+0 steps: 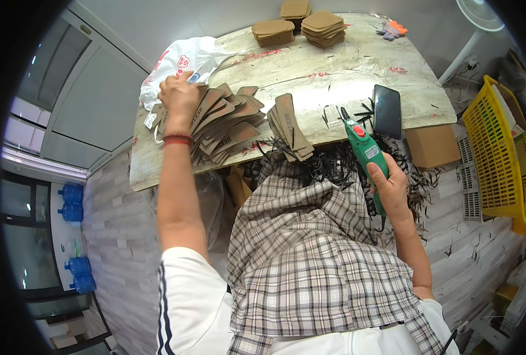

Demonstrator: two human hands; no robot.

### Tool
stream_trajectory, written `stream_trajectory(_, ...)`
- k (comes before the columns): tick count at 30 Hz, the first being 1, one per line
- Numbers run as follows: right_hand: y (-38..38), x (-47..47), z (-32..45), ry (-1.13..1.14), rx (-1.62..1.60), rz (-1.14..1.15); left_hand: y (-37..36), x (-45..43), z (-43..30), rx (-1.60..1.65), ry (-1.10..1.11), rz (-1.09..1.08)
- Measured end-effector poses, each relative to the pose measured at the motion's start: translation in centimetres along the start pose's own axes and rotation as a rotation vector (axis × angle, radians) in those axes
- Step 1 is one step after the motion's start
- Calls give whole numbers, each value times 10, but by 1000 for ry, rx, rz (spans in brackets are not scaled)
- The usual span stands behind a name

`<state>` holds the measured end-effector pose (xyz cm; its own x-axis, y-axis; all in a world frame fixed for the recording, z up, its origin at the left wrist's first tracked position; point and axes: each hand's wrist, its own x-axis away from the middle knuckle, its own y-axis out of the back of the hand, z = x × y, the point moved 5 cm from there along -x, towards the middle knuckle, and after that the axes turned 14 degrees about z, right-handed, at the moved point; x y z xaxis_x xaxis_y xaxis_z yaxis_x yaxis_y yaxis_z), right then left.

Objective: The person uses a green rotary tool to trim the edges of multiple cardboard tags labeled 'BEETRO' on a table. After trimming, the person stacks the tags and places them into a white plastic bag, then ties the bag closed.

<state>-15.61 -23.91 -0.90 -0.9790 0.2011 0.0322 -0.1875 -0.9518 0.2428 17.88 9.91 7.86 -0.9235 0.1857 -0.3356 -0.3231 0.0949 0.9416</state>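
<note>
My left hand reaches to the left end of a fanned heap of flat brown printed pieces, beside a white plastic bag. Its fingertips are partly hidden, so a hold cannot be made out. In my right hand is a green corded handheld power tool with a red button, its narrow metal tip pointing up over the table's front edge. Between the hands lies a smaller fan of the same brown pieces. A black smartphone rests just right of the tool's tip.
Stacks of brown pieces stand at the wooden table's back, with a grey and orange glove at back right. Black strips cover my apron's lap and the floor. At right are a cardboard box, yellow crate and fan.
</note>
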Motion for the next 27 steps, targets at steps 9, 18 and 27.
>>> stream_trajectory(9, -4, 3, -4, -26, -29, -2, -78, 79, -175, -170, -342, 306)
stream_trajectory(18, -19, -2, 1, -15, 24, -36, -71, 108, -170, 1683, 11, 37)
stream_trajectory(27, -24, -1, 5, -9, -72, -34, -49, 133, -209, 2141, 186, 188)
